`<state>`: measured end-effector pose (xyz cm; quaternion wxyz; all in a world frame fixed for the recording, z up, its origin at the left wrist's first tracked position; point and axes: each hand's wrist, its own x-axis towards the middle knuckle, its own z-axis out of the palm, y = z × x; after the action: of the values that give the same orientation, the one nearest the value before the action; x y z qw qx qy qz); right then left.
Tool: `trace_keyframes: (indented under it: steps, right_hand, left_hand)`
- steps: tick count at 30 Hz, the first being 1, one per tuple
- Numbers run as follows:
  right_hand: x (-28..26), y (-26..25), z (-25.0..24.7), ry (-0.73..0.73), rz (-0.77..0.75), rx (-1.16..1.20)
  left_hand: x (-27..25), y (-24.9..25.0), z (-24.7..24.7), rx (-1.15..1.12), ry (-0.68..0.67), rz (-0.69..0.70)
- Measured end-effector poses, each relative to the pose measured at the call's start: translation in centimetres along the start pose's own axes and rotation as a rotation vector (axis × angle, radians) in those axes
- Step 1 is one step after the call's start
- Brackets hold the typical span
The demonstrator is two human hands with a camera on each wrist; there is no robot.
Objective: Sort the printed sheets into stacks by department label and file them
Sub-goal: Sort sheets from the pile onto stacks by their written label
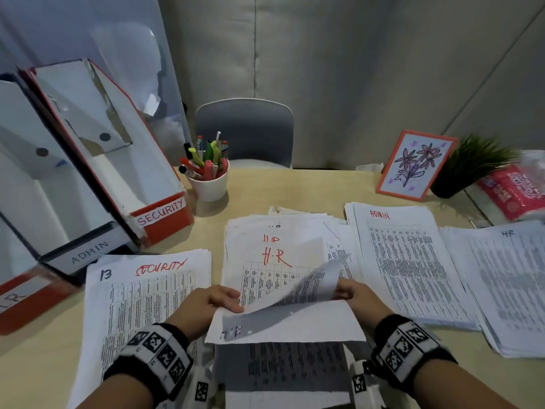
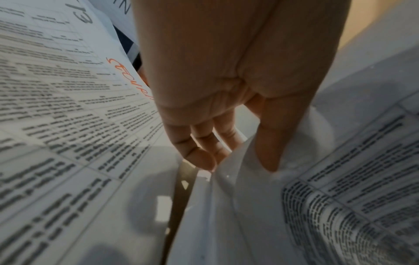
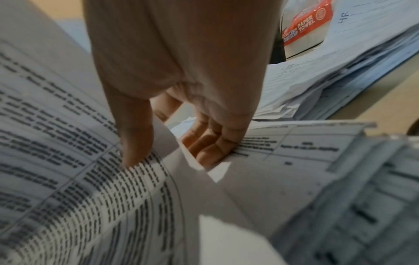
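Note:
A printed sheet (image 1: 295, 308) curls up over the middle pile marked "H.R" (image 1: 274, 252). My left hand (image 1: 219, 301) pinches its left edge, and my right hand (image 1: 349, 292) pinches its right edge. In the left wrist view the thumb (image 2: 269, 152) lies on the sheet (image 2: 238, 206) with the other fingers under it. In the right wrist view the thumb (image 3: 136, 143) presses the sheet's printed face (image 3: 102, 179). A "SECURITY" pile (image 1: 141, 290) lies to the left. An "ADMIN" pile (image 1: 407, 261) and an "HR" pile (image 1: 507, 276) lie to the right.
File boxes labelled SECURITY (image 1: 160, 214) and ADMIN (image 1: 88, 252) lean at the left, with a red box (image 1: 17, 299) in front. At the back stand a cup of pens (image 1: 209, 184), a flower card (image 1: 415, 166), a small plant (image 1: 469, 166) and a paper towel pack (image 1: 513, 190). A grey chair (image 1: 244, 131) faces me.

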<state>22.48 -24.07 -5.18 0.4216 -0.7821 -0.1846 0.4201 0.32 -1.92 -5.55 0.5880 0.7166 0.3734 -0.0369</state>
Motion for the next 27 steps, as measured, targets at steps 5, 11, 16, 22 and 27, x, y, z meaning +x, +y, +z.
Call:
trace_keyframes:
  steps: [5, 11, 16, 22, 27]
  right_hand:
    - [-0.8, -0.5, -0.2, -0.024, -0.035, 0.022]
    - [-0.2, 0.3, -0.6, -0.101, -0.005, 0.094]
    - [-0.1, 0.7, -0.8, -0.118, -0.013, 0.115]
    - [-0.1, 0.7, -1.2, -0.102, -0.061, 0.155]
    - [0.4, 1.0, -1.7, -0.079, -0.032, 0.168]
  left_hand:
    - [-0.5, 0.0, -0.6, -0.016, -0.007, -0.016]
    - [1.1, -0.8, -0.3, -0.232, 0.156, -0.207]
    - [2.6, -0.4, 0.9, -0.054, 0.264, -0.249]
    - [2.8, 0.2, 0.9, 0.053, 0.304, -0.259]
    - [2.6, -0.8, -0.4, -0.110, 0.275, -0.235]
